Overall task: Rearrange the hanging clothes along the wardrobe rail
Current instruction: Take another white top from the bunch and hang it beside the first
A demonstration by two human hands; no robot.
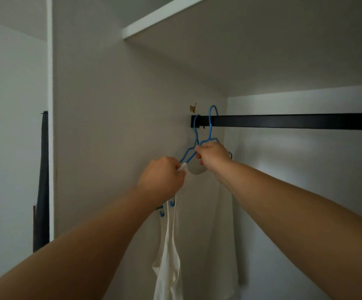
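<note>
Rail [294, 121]: runs rightward from your hands. Two blue hangers [210, 126] at rail's left end. Your right hand [213, 155] grips hanger shoulder; left hand [162, 177] pinches white garment [169, 256] below rail.

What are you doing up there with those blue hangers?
A person is sorting clothes in a wardrobe. Two blue hangers hang at the left end of the black rail. The right hand grips the shoulder of one hanger, and the left hand pinches the strap of a white top at the other. Another pale garment hangs behind. The rest of the rail is bare.
</note>
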